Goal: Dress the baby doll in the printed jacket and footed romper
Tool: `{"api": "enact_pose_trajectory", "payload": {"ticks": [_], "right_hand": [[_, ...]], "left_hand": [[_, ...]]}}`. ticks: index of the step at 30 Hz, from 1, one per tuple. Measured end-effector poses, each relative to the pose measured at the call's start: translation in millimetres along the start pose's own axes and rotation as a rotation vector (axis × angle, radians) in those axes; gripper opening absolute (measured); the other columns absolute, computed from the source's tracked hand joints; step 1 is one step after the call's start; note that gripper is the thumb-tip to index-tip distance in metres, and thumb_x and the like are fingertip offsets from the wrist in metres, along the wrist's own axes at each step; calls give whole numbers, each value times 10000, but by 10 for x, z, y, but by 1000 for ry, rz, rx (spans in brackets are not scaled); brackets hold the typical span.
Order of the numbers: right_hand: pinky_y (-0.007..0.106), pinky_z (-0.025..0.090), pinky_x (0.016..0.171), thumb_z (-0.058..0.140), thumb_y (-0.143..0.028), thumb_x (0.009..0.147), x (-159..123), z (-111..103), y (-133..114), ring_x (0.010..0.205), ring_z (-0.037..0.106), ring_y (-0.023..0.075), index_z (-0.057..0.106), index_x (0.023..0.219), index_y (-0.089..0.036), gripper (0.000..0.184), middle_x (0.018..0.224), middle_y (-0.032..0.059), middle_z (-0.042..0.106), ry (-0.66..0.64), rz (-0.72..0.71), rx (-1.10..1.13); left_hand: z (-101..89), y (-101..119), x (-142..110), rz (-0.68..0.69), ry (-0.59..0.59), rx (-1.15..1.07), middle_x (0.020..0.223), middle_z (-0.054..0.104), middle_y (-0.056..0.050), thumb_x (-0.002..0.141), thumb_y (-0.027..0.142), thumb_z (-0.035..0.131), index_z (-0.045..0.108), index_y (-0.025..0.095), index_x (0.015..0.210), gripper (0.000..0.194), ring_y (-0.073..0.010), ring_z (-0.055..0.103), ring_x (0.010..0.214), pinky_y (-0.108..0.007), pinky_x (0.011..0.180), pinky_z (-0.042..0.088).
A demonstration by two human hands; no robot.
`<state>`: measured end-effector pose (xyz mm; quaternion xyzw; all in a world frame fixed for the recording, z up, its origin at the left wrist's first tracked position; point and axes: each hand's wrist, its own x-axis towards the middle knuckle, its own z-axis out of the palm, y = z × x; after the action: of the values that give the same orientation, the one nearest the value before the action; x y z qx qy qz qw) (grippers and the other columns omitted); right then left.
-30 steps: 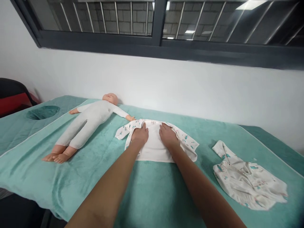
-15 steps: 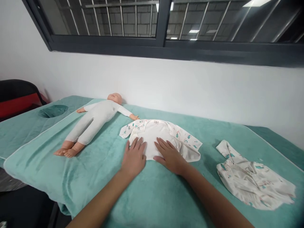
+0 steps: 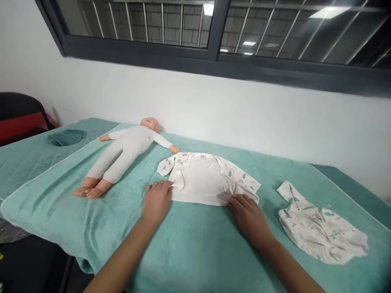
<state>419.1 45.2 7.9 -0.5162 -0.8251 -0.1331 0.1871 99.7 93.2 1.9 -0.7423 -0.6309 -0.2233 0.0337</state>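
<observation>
A white baby top (image 3: 204, 181) with printed sleeves lies spread flat on the teal towel (image 3: 189, 244). My left hand (image 3: 157, 200) rests on the towel with its fingers stretched out, and the fingertips touch the top's lower left edge. My right hand (image 3: 249, 212) lies flat at the lower right corner of the hem, fingers extended onto the cloth. Neither hand holds anything. A baby doll (image 3: 122, 152) in a pale grey suit lies on its back to the left, apart from both hands.
A second, crumpled printed garment (image 3: 320, 230) lies to the right on the towel. The towel covers a padded table with a face hole (image 3: 64, 137) at the far left. A white wall and a dark-framed window stand behind. A black and red chair (image 3: 18, 118) is at left.
Both hands slid down off the middle of the top and then apart, from its chest to the two lower corners of the hem. The top now lies smoother.
</observation>
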Motion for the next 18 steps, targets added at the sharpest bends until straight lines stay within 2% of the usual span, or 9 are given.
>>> {"api": "enact_pose_trajectory", "payload": {"ticks": [2, 6, 9, 11, 12, 14, 16, 18], "right_hand": [[373, 450, 799, 485, -202, 978, 3, 17, 12, 884, 595, 232, 624, 940, -178, 147, 937, 71, 681, 10, 2, -9], [371, 453, 797, 454, -186, 985, -28, -3, -18, 878, 589, 230, 606, 949, -170, 156, 932, 78, 678, 27, -26, 35], [354, 465, 798, 433, -218, 996, -53, -61, -33, 868, 592, 212, 599, 935, -195, 179, 914, 61, 673, -44, -47, 150], [346, 475, 807, 418, -257, 1001, -43, -83, 57, 881, 597, 205, 598, 925, -216, 200, 922, 54, 666, -82, -21, 236], [349, 480, 817, 413, -281, 998, -28, -81, 148, 897, 599, 208, 598, 925, -224, 207, 938, 58, 661, -61, 26, 259], [379, 483, 852, 430, -347, 974, 23, -50, 409, 948, 600, 236, 596, 949, -223, 209, 994, 82, 650, 61, 204, 239], [433, 468, 887, 501, -447, 906, 84, 9, 712, 1001, 588, 286, 596, 1019, -191, 295, 1055, 127, 637, 198, 470, 134], [457, 453, 881, 539, -505, 846, 136, 75, 964, 996, 588, 320, 617, 1007, -161, 387, 1034, 156, 644, 137, 652, 49]], "left_hand": [[14, -25, -7, -26, 20, -70, 996, 711, -73, 965, 225, 417, 643, 192, 1080, 256, -269, 636, 952, -401, 806, 416], [7, -50, -16, -195, 85, -223, 1025, 705, -84, 960, 274, 424, 631, 181, 1080, 256, -267, 637, 955, -377, 815, 438], [-38, -58, -59, -274, 105, -323, 1005, 702, -76, 915, 250, 439, 639, 193, 1040, 242, -261, 632, 922, -376, 817, 447], [-74, -90, -83, -288, 105, -458, 972, 691, -58, 846, 214, 469, 649, 204, 977, 223, -245, 624, 880, -367, 807, 459], [-90, -122, -81, -295, 111, -556, 956, 683, -49, 814, 208, 480, 650, 209, 946, 216, -237, 620, 870, -360, 805, 467], [-110, -218, -32, -355, 165, -752, 968, 673, -45, 803, 253, 490, 646, 213, 939, 210, -229, 619, 895, -349, 821, 481], [-112, -343, 82, -454, 251, -853, 1072, 660, -70, 836, 360, 499, 630, 204, 1028, 280, -239, 614, 966, -357, 859, 481], [-99, -460, 238, -517, 259, -802, 1156, 638, -113, 832, 481, 535, 598, 181, 1145, 437, -267, 604, 1007, -389, 887, 466]]}}
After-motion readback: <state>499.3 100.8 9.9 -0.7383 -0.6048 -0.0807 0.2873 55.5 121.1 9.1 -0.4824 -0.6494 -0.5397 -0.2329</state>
